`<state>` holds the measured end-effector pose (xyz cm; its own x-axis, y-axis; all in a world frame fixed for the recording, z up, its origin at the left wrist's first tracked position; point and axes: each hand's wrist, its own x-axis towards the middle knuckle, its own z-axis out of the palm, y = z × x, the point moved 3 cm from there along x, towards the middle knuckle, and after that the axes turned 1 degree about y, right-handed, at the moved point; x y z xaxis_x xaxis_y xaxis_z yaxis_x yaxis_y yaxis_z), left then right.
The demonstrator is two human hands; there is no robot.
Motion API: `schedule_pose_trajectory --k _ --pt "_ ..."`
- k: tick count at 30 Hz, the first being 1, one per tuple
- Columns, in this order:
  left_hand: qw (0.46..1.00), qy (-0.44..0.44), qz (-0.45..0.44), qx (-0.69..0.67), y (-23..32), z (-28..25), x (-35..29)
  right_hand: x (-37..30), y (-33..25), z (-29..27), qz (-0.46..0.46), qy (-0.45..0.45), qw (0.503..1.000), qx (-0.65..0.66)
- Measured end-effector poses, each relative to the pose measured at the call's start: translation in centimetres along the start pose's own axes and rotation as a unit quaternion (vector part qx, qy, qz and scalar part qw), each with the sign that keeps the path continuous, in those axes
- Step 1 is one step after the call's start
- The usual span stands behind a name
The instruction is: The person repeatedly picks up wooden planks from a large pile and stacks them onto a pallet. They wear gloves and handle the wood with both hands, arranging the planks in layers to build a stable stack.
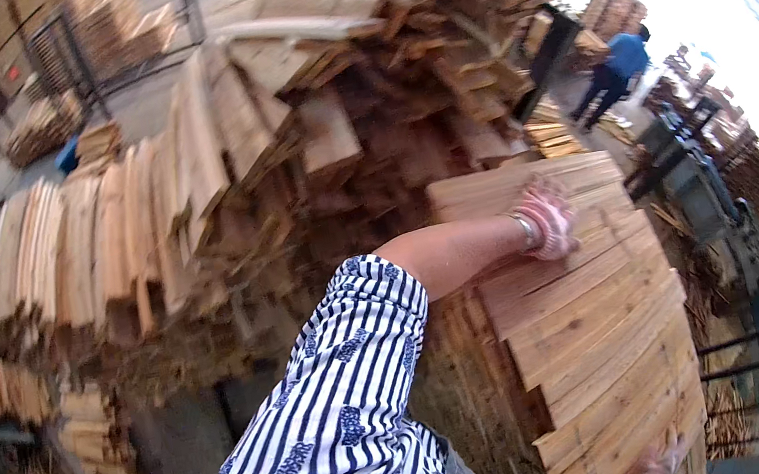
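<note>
My left arm, in a striped sleeve with a band at the wrist, reaches across to a stack of wooden boards (594,301). My left hand (547,220), in a pinkish-white glove, lies on the boards at the far end of the stack, its fingers spread over the wood. Low in the picture, my right hand (656,469) touches the near boards; it is blurred, and its fingers cannot be made out clearly. The boards lie side by side in a layer with uneven left ends.
A large heap of loose boards (330,129) rises beyond and left of the stack. More boards (75,240) lean in a row at left. Metal machinery (693,171) stands at right. Farther off, a person in blue (619,68) bends near other wood piles.
</note>
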<state>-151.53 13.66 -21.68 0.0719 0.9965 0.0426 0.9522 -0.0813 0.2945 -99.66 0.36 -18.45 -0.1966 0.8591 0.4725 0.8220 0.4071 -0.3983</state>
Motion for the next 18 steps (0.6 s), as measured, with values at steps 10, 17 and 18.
schedule_pose_trajectory --k 10,17,18 --pt "0.929 0.156 0.105 -0.319 2.9 3.5 -31.6 4.9 -27.0 14.7 -0.382 -0.209 0.880 0.191" --pt "0.412 0.599 -0.388 -0.567 -18.2 10.5 -61.3 2.6 -43.4 21.4 -0.454 -0.356 0.771 0.270" --pt "0.266 0.709 -0.282 -0.589 -21.5 9.8 -66.4 1.3 -46.2 22.8 -0.459 -0.391 0.750 0.271"
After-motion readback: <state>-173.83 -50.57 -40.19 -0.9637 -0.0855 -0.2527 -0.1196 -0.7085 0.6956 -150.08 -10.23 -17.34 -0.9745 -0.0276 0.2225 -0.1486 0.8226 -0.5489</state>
